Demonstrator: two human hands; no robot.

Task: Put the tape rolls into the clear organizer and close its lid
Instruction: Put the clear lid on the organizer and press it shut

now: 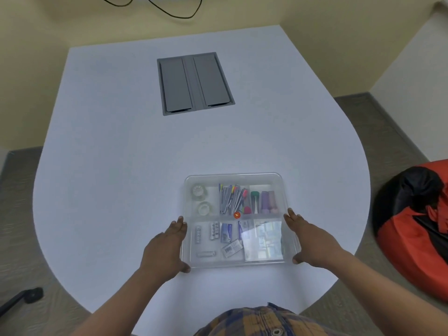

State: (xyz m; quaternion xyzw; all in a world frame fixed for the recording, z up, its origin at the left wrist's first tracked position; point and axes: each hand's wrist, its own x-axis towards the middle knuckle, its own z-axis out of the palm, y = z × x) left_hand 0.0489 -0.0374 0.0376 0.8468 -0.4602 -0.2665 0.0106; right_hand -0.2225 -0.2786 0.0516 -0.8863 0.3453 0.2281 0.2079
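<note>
The clear organizer (234,178) lies on the white table near its front edge, with its clear lid lying flat on top. Two clear tape rolls (199,192) sit inside its far left compartment, one behind the other. Other compartments hold pens, glue sticks, batteries, staples and sticky notes. My left hand (167,248) presses flat against the organizer's left side, thumb at the near left corner. My right hand (309,238) presses against its right side, thumb at the near right corner. Both hands hold the box between them.
A grey cable hatch (195,83) is set into the table (116,166) further back. A red and black bag (412,226) lies on the floor to the right. A black chair foot (26,295) shows at lower left. Black cables (169,10) hang on the far wall.
</note>
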